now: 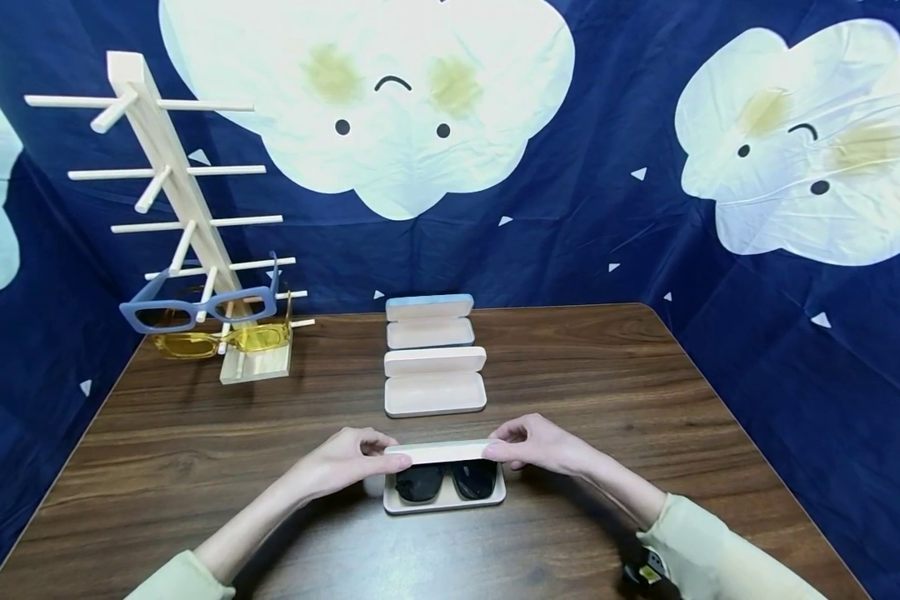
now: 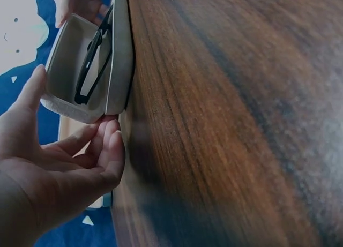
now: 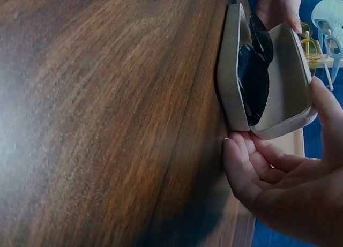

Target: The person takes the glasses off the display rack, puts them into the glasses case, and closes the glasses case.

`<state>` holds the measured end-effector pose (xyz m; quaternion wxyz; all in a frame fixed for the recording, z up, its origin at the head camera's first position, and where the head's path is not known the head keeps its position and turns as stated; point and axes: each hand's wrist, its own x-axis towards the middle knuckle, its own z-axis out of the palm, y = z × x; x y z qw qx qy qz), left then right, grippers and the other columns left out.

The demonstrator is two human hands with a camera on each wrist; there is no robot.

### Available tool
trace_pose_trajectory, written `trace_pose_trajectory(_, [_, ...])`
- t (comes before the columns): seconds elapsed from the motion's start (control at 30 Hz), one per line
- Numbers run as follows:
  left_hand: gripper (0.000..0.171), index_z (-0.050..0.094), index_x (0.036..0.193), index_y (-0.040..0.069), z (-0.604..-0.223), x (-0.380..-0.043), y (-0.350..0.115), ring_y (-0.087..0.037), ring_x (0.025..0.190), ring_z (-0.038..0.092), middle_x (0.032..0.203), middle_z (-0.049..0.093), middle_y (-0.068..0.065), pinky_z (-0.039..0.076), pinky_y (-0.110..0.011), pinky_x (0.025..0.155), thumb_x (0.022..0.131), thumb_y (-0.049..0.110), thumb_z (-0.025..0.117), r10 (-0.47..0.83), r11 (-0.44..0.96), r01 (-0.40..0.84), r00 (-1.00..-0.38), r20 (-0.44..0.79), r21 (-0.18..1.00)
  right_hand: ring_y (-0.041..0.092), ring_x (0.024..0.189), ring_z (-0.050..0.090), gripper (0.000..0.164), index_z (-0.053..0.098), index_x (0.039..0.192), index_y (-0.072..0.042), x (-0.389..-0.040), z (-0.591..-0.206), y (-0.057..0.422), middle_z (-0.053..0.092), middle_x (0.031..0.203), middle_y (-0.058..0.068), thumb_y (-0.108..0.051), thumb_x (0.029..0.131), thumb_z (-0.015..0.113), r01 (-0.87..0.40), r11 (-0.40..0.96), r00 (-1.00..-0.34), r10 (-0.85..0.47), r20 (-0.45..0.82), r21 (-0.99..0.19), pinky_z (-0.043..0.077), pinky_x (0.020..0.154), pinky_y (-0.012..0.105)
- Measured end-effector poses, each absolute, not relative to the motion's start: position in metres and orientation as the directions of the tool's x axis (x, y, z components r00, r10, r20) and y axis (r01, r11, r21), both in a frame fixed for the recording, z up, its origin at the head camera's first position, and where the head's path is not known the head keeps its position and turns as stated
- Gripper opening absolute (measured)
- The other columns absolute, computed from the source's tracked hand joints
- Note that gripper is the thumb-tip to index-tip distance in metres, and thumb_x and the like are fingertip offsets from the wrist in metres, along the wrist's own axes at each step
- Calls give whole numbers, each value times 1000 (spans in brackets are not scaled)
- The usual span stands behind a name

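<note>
A pale glasses case (image 1: pixel 445 505) lies on the table in front of the person, its lid (image 1: pixel 442 452) partly raised. Inside rest black sunglasses (image 1: pixel 447 481), their dark lenses facing the person in the head view. The left hand (image 1: pixel 345 462) grips the lid's left end, thumb on the front edge and fingers behind by the hinge. At the other end the right hand (image 1: pixel 543 446) holds the lid the same way. In the right wrist view the sunglasses (image 3: pixel 253 81) lean out of the case's bottom half (image 3: pixel 229 70), under the tilted lid (image 3: pixel 289 81).
Behind this case stand two more open cases, a white one (image 1: pixel 435 395) and a blue-edged one (image 1: pixel 430 334). At the back left, a wooden peg stand (image 1: pixel 172 158) carries blue glasses (image 1: pixel 172 315) and yellow glasses (image 1: pixel 258 337). A dark blue cloud-patterned curtain (image 1: pixel 607 217) surrounds the table (image 1: pixel 607 375).
</note>
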<state>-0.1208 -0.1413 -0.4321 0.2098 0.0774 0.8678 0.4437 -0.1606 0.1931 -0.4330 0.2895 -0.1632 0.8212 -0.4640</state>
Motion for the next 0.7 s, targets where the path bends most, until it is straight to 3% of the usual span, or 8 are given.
trace_pose_trajectory(0.3, [55, 73, 121, 8, -432, -122, -141, -11, 89, 59, 94, 71, 1, 47, -24, 73, 83, 48, 81, 339, 603, 11, -909, -244, 798, 5, 73, 60, 39, 76, 107, -5, -161, -432, 192, 70, 82, -6, -37, 87, 80, -67, 534, -788, -546, -283, -843, 50, 68, 22])
trace_pose_trajectory(0.7, [54, 75, 118, 7, -432, -120, -140, -10, 81, 54, 86, 64, 3, 42, -20, 66, 81, 46, 85, 347, 609, 61, -917, -196, 791, 6, 81, 66, 34, 78, 104, -10, -160, -436, 191, 78, 88, -2, -37, 84, 83, -142, 569, -814, -533, -232, -810, 51, 71, 19])
